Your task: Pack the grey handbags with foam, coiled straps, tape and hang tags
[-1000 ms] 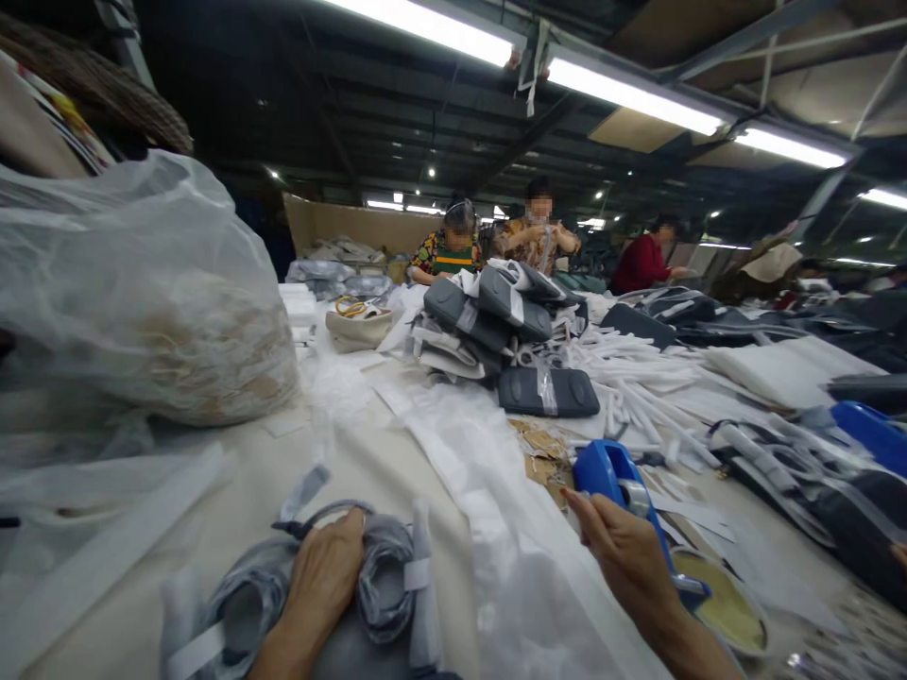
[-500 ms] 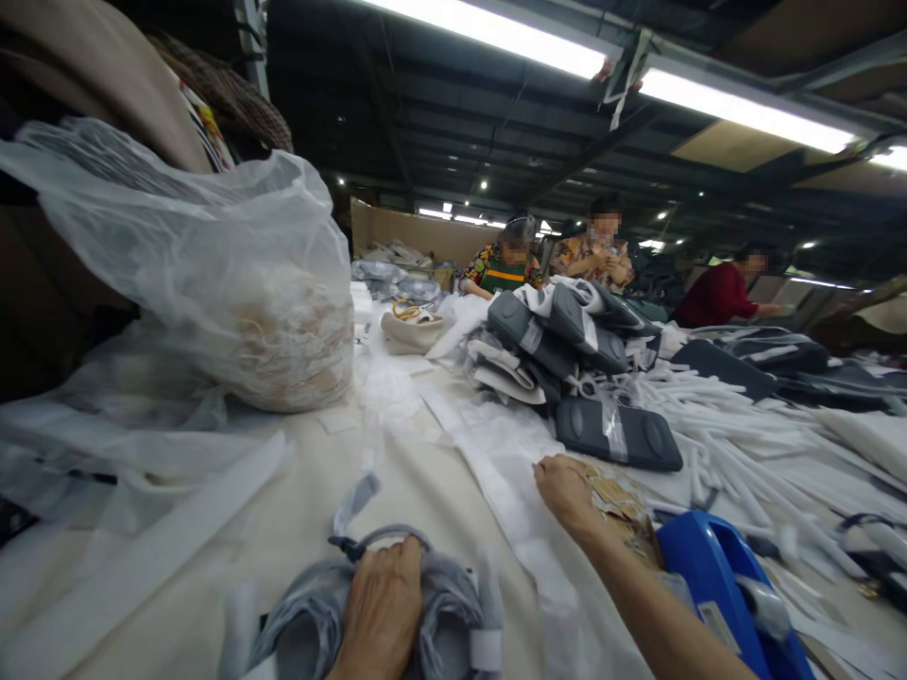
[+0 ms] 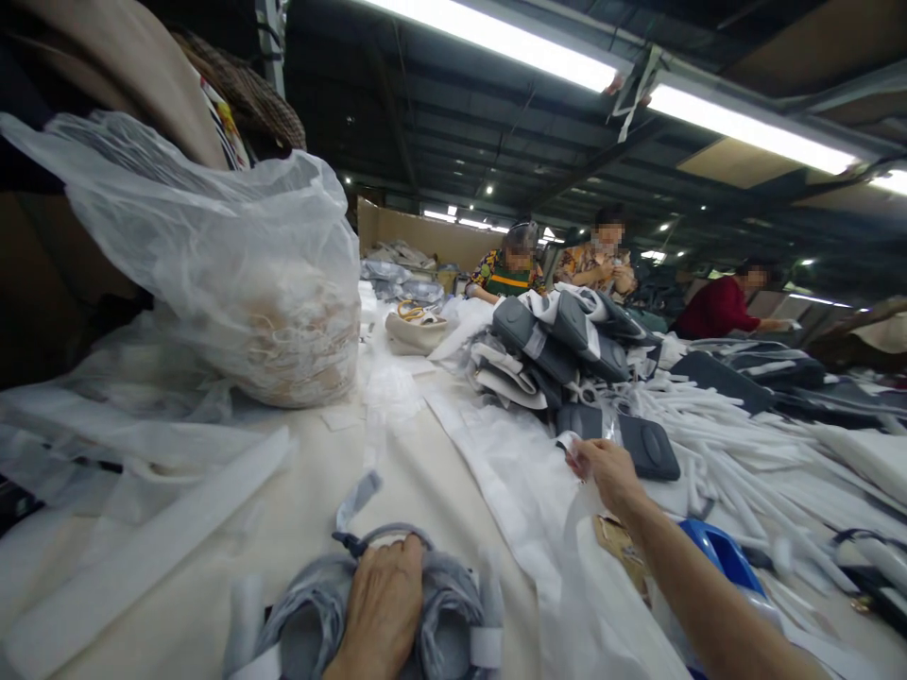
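My left hand (image 3: 383, 604) lies at the bottom centre, fingers curled over a grey folded bundle (image 3: 312, 623) with white bands and a dark loop. My right hand (image 3: 602, 467) reaches forward over the white sheets (image 3: 517, 463) and pinches a clear, thin sheet (image 3: 577, 515) that hangs down from the fingers. Just beyond it lies a dark grey padded piece (image 3: 641, 444). A blue tape dispenser (image 3: 723, 557) sits to the right of my forearm, partly hidden by it.
A big clear bag (image 3: 233, 264) of pale scraps stands at the left. A pile of grey padded pieces (image 3: 559, 335) and white strips (image 3: 737, 425) covers the middle and right. Three other people (image 3: 602, 260) work at the far side.
My right hand left the blue tape dispenser, moved forward and left over the brown tags, and now pinches a clear sheet. The left hand stayed on the grey bundle. The view swung left.
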Motion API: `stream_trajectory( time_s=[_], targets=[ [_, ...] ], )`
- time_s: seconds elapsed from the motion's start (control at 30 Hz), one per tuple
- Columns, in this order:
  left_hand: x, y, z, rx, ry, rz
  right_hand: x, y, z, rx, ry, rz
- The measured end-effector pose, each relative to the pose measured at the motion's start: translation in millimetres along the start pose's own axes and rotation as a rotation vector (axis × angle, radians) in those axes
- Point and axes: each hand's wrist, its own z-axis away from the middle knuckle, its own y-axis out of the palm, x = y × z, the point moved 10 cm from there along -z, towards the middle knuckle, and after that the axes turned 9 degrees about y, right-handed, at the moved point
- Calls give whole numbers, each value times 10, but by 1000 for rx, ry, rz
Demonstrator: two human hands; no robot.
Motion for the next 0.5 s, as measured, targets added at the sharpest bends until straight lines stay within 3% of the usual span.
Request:
stream_trajectory(
  time_s=[0.17, 0.33, 0.5],
  targets=[
    [26, 26, -18, -17, 38, 10, 53, 90, 608, 277, 54, -259],
    [18, 64, -62, 30, 73, -56, -359, 499, 1231, 428, 105, -313],
    [13, 30, -88, 68, 98, -101, -789, 790, 1421, 473, 229, -273]
  ],
)
